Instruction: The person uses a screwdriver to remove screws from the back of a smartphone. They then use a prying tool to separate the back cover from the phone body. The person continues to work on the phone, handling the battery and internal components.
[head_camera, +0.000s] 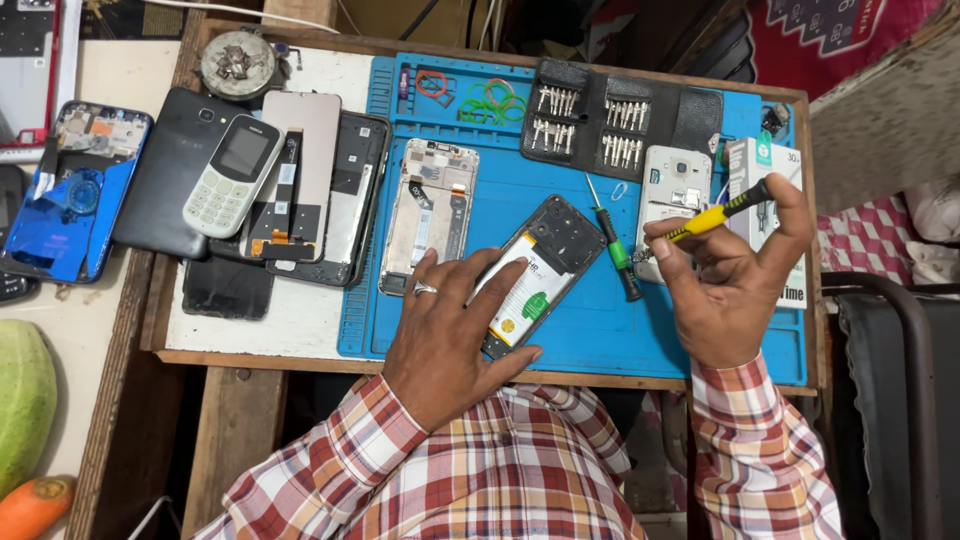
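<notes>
My left hand (448, 325) lies flat on an opened black phone (548, 262) with a white battery, holding it against the blue repair mat (590, 330); a ring sits on one finger. My right hand (730, 275) grips a yellow-and-black screwdriver (712, 217), tip pointing left toward the phone's upper right. A green-handled screwdriver (612, 243) rests on the mat between phone and right hand. A white phone back (672, 200) lies just behind my right fingers.
A black bit-set case (620, 120) lies open at the mat's back edge, with rubber bands (487, 101) to its left. A bare phone frame (430, 212), screens, a keypad phone (232, 175) and a blue phone back (75, 195) lie left. A white box (762, 165) stands right.
</notes>
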